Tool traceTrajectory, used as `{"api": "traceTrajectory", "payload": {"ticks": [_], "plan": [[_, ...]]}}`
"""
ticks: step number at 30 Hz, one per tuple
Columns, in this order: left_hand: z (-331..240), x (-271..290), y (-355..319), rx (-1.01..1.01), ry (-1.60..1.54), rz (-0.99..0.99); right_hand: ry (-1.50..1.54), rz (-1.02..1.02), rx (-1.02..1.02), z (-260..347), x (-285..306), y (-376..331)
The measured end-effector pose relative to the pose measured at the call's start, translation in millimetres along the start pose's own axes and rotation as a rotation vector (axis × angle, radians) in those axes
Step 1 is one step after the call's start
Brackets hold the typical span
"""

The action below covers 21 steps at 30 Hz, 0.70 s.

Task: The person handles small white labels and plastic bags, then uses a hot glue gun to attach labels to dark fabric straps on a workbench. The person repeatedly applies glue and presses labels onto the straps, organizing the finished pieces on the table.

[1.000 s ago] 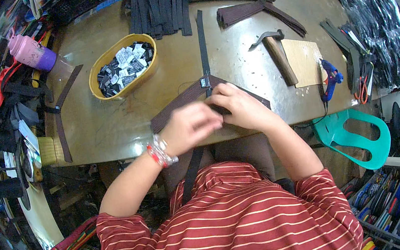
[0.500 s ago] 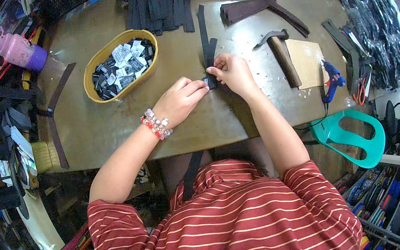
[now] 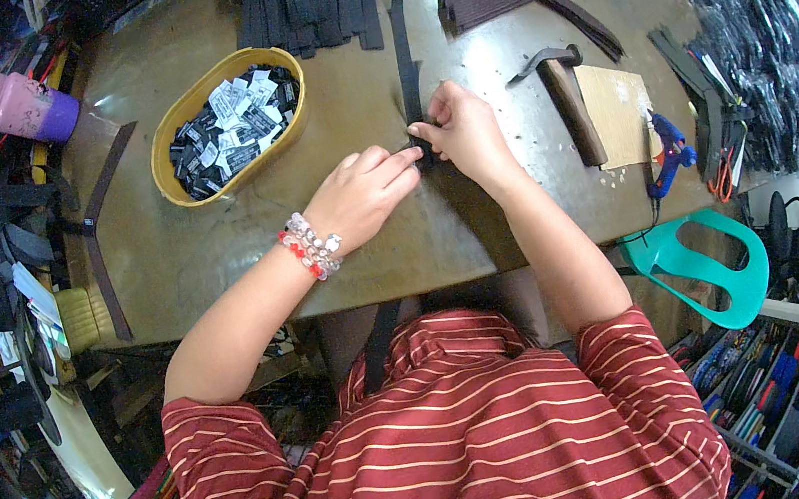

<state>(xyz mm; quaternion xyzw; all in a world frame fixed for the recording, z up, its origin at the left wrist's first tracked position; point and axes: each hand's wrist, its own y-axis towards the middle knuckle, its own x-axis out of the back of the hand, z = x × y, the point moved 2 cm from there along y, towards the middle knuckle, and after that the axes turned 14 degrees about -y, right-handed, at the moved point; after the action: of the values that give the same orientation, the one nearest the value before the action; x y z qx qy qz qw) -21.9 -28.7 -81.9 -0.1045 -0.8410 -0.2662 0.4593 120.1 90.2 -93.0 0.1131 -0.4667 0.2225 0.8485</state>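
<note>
A black fabric strap [image 3: 404, 42] runs away from me across the table, its near end folded between my hands. My left hand [image 3: 367, 191], wearing bead bracelets, presses its fingertips on that folded end from the left. From the right, my right hand [image 3: 468, 137] pinches the strap between thumb and fingers. The two hands nearly touch, and the fingers cover most of the fold. Left of the strap stands an oval yellow tub [image 3: 160, 170] full of small black pieces and white-printed labels [image 3: 234, 105].
A hammer [image 3: 571, 111], a wooden board [image 3: 615, 110] and a blue glue gun [image 3: 668, 154] lie at right. Black straps [image 3: 307, 4] and brown straps [image 3: 494, 5] are at the back. A pink-purple jug [image 3: 28, 107] stands far left, a teal stool [image 3: 711, 274] below the table's right edge.
The strap's second layer, splayed to the right before, now lies closer along the first. A small label seen by my left fingertips is now hidden. The whole view has shifted slightly.
</note>
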Motion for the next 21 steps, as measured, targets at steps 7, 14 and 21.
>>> {"api": "traceTrajectory", "payload": {"ticks": [7, 14, 21], "plan": [[-37.2, -14.2, 2.9, 0.252, 0.261, -0.012, -0.479, 0.074, 0.373, 29.7, 35.9, -35.4], [-102.7, -48.1, -3.9, 0.49, 0.09, 0.084, -0.937, -0.278, -0.132, -106.8, 98.0, -14.9], [-104.4, -70.6, 9.4, 0.432, 0.016, 0.068, -0.169, -0.456, 0.356, -17.5, 114.9, -122.5]]}}
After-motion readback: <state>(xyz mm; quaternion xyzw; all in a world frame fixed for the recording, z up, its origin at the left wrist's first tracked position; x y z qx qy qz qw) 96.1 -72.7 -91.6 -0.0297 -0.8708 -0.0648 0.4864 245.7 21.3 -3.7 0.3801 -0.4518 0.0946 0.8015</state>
